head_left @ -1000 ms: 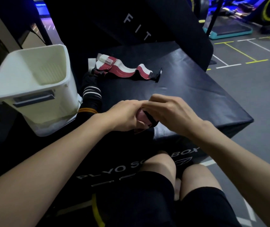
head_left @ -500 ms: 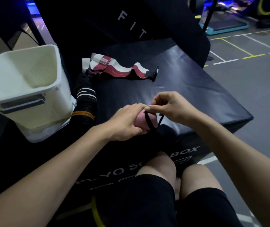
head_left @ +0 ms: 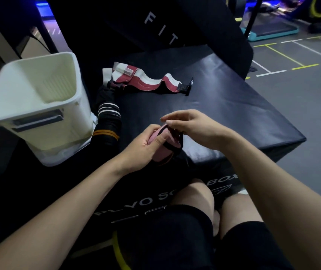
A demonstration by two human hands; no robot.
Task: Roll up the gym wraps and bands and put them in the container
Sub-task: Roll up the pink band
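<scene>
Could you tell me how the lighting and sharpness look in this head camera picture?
Head view: dim overall, with blue glow at the top; a soft sheen on the black box; the white bin is smeared by motion blur; wide-angle bending at the edges; the hands and pink wrap are slightly soft.

From my remote feed I see a dim gym scene lit by blue glow at the top edges, soft glare on the black tabletop (head_left: 223, 106), a motion-blurred white container (head_left: 39, 106), and wide-angle bending toward the frame edges.
</scene>
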